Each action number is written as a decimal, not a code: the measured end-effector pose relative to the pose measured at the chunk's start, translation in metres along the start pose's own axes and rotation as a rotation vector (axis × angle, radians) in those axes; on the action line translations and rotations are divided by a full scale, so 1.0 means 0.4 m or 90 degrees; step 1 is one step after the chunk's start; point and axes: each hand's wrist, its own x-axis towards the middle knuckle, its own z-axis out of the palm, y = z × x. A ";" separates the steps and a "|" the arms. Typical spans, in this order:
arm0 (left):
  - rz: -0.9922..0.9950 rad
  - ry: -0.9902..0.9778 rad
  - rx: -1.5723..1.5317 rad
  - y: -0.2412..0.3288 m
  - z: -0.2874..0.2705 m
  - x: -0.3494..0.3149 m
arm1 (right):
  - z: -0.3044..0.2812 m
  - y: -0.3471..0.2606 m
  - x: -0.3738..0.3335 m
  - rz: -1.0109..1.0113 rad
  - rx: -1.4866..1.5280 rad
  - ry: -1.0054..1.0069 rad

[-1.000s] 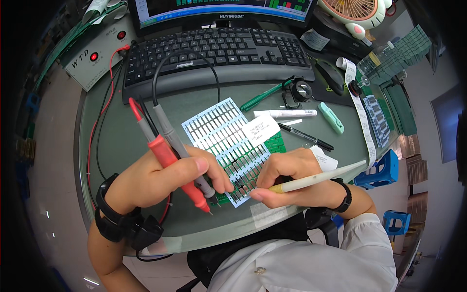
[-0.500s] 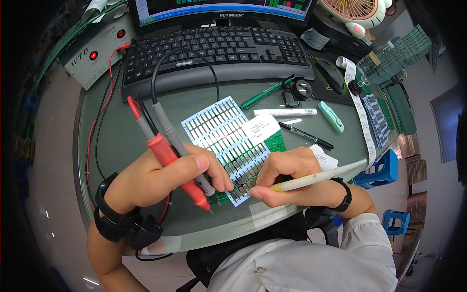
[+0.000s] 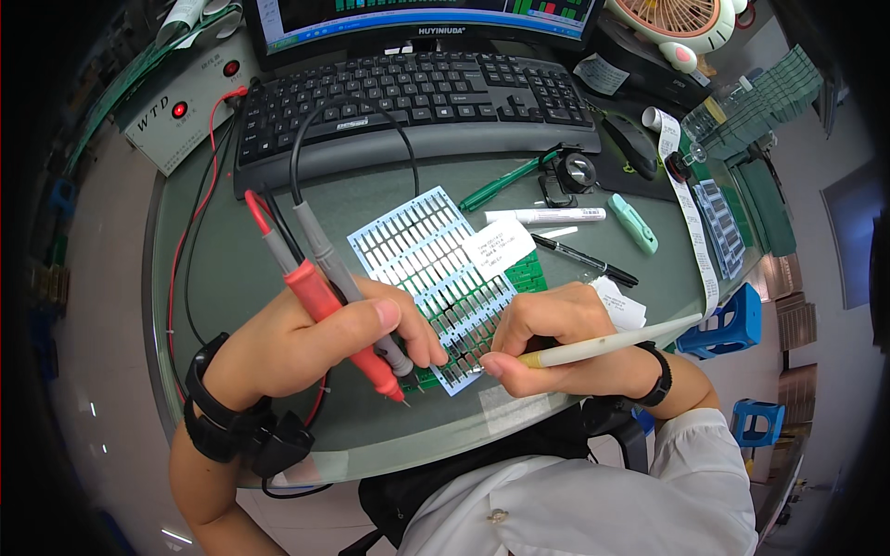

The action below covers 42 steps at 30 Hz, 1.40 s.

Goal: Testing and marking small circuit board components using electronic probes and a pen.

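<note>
My left hand (image 3: 348, 320) is closed around a red test probe (image 3: 345, 335) and a grey test probe (image 3: 324, 248). The red probe's metal tip points down over the table, just left of a circuit board panel (image 3: 408, 243) with a white and light-blue grid face. My left fingertips rest at the panel's near part. In my right hand (image 3: 552, 338), held like a pencil, is a pale pen-shaped tool (image 3: 612, 345) with a yellowish grip. Its working end, by the panel's near right edge, is mostly hidden by my fingers. A white label (image 3: 501, 248) lies across the panel, with green board beneath.
Beyond the panel stand a black keyboard (image 3: 408, 97) and a monitor (image 3: 422, 32). A grey tester box (image 3: 181, 111) is at the left, with red and black leads. Markers, a loupe (image 3: 577, 172), a mint-green cutter (image 3: 633, 225) and a paper strip (image 3: 691, 213) lie to the right.
Both hands keep their grips and places on the panel. The whole view has shifted very slightly.
</note>
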 end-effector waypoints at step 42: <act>-0.136 0.221 -0.245 -0.014 0.337 -0.130 | -0.048 -0.071 -0.119 -0.221 -0.095 -0.054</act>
